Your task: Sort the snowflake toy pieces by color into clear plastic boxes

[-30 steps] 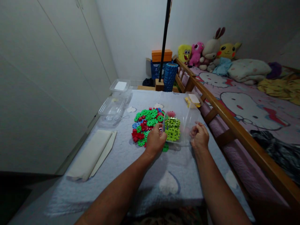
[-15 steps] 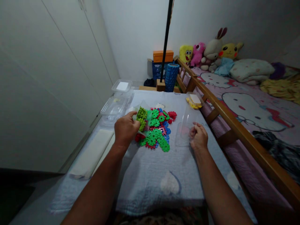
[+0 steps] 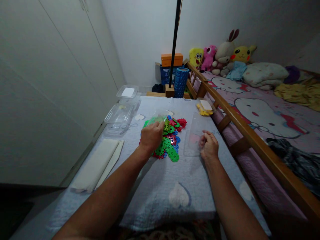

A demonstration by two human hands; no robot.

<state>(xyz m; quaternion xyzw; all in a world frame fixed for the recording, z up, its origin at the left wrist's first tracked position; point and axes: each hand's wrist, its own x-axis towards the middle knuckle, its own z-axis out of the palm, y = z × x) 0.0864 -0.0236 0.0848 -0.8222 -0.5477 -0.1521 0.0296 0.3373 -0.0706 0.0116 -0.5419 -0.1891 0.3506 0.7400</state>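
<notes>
My left hand [image 3: 151, 136] is closed on a clear plastic box [image 3: 160, 115], tipped over a pile of toothed, flower-shaped plastic pieces [image 3: 172, 153]. The pile is mostly green, with red and blue pieces among it. Yellow-green pieces [image 3: 166, 126] show right beside the fingers; whether they are still inside the box is hard to tell. Right of the pile, my right hand [image 3: 209, 145] pinches a thin, see-through plastic lid [image 3: 196, 125], tilted up from the table. Its outline is faint against the cloth.
Clear containers [image 3: 118, 115] stand at the left back, one topped with a white label [image 3: 128, 92]. A folded cream cloth [image 3: 97, 163] lies at the left edge. A box of yellow pieces [image 3: 205, 108] sits far right, by the wooden bed rail [image 3: 225, 111]. A black pole [image 3: 174, 43] rises behind the table.
My left hand has moved right over the pile and turned the box down, and yellow-green pieces now show above the pile. My right hand stays nearly where it was with the lid.
</notes>
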